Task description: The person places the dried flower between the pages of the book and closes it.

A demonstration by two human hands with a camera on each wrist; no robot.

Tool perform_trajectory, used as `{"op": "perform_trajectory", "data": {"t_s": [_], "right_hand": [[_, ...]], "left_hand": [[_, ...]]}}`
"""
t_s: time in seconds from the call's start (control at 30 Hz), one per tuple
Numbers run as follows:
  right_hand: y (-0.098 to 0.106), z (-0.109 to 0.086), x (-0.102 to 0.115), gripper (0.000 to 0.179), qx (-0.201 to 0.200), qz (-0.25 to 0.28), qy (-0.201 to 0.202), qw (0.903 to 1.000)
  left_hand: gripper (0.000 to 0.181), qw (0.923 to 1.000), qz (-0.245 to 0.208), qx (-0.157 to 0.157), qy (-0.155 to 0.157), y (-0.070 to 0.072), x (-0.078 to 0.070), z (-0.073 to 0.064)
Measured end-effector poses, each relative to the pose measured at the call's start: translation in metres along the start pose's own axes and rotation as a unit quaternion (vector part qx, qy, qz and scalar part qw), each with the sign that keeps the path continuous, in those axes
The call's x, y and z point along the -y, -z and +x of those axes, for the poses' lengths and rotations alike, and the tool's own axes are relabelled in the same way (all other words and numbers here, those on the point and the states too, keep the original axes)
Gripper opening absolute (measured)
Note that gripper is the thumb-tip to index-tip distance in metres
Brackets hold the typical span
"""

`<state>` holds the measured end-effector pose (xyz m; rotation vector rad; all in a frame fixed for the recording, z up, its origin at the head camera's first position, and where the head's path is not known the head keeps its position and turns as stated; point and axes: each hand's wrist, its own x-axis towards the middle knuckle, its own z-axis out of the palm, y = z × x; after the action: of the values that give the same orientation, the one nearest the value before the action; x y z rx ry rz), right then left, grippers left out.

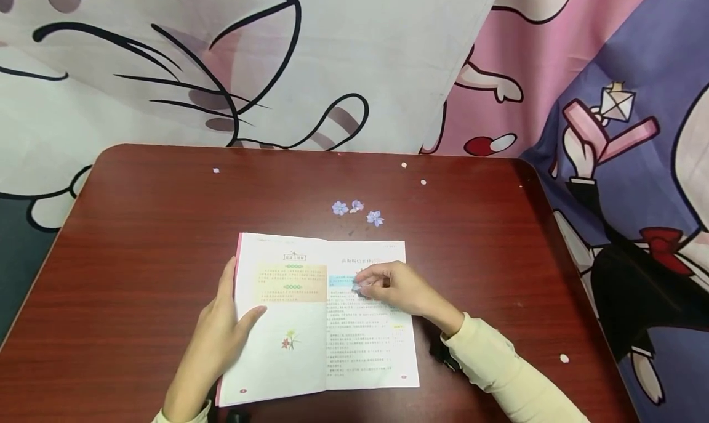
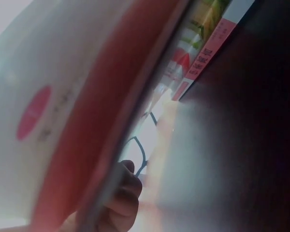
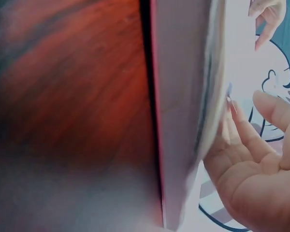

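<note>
An open book [image 1: 293, 370] with printed pages lies on the table, its left side tilted up. My left hand [image 1: 218, 334] grips its left edge, thumb on the page and fingers behind the cover; in the left wrist view the curled fingers [image 2: 123, 200] show under the book. Over the right page, my right hand [image 1: 404, 287] pinches a small blue flower [image 1: 357, 289] between thumb and fingertips, close above the text. In the right wrist view a bit of the flower [image 3: 229, 88] shows at the fingertips, beside the book's page edges [image 3: 210, 92].
Beyond the book lie several small blue flowers [image 1: 375, 218] on the brown table [image 1: 138, 257]. Pale petals [image 1: 423, 182] are scattered near the back edge, with another white petal [image 1: 564, 358] at the right. A cartoon-printed curtain [image 1: 388, 53] hangs behind.
</note>
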<state>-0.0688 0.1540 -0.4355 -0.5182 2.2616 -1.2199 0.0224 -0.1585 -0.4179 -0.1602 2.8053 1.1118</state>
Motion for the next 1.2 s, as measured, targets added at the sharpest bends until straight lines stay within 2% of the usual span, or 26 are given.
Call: {"op": "perform_trajectory", "data": {"t_s": [0.13,0.23,0.33,0.47,0.63,0.77,0.83,0.93,1.0,1.07,1.13,1.2], "right_hand": [[0.000,-0.005,0.006,0.031,-0.002,-0.080,0.023,0.9965],[-0.001,-0.009,0.011,0.039,-0.019,-0.155,0.045,0.9866],[-0.002,-0.011,0.014,0.044,-0.030,-0.196,0.062,0.9782],[-0.003,-0.012,0.014,0.046,-0.035,-0.205,0.073,0.9754],[-0.002,-0.013,0.013,0.047,-0.038,-0.192,0.072,0.9780],[0.004,-0.011,0.011,0.047,-0.080,-0.180,0.070,0.9778],[0.009,-0.009,0.009,0.050,-0.116,-0.195,0.076,0.9710],[0.017,-0.006,0.004,0.063,-0.161,-0.255,0.092,0.9489],[0.021,-0.004,0.000,0.074,-0.176,-0.303,0.094,0.9321],[0.023,-0.003,-0.004,0.083,-0.177,-0.337,0.089,0.9206],[0.024,-0.002,-0.007,0.089,-0.168,-0.358,0.073,0.9156],[0.025,0.000,-0.009,0.092,-0.152,-0.369,0.056,0.9152]], "left_hand": [[0.104,1.0000,0.000,0.002,0.002,0.001,0.000,0.000],[0.104,1.0000,0.001,0.002,0.004,0.001,0.000,0.001],[0.104,1.0000,0.004,0.001,0.005,0.001,0.001,0.001],[0.105,1.0000,0.005,0.002,0.008,0.001,0.001,0.001],[0.105,0.9999,0.002,0.003,0.010,0.000,0.000,0.001],[0.104,1.0000,0.001,0.003,0.003,-0.001,0.000,0.001],[0.103,1.0000,0.000,0.003,-0.002,-0.001,0.000,0.000],[0.103,1.0000,0.000,0.005,-0.001,-0.001,0.000,0.000],[0.104,1.0000,0.000,0.006,0.002,-0.001,0.000,0.000],[0.104,1.0000,0.001,0.007,0.004,-0.001,0.000,0.000],[0.104,1.0000,0.000,0.006,0.004,-0.001,0.000,0.001],[0.104,1.0000,0.000,0.005,0.003,-0.001,0.000,0.001]]}}
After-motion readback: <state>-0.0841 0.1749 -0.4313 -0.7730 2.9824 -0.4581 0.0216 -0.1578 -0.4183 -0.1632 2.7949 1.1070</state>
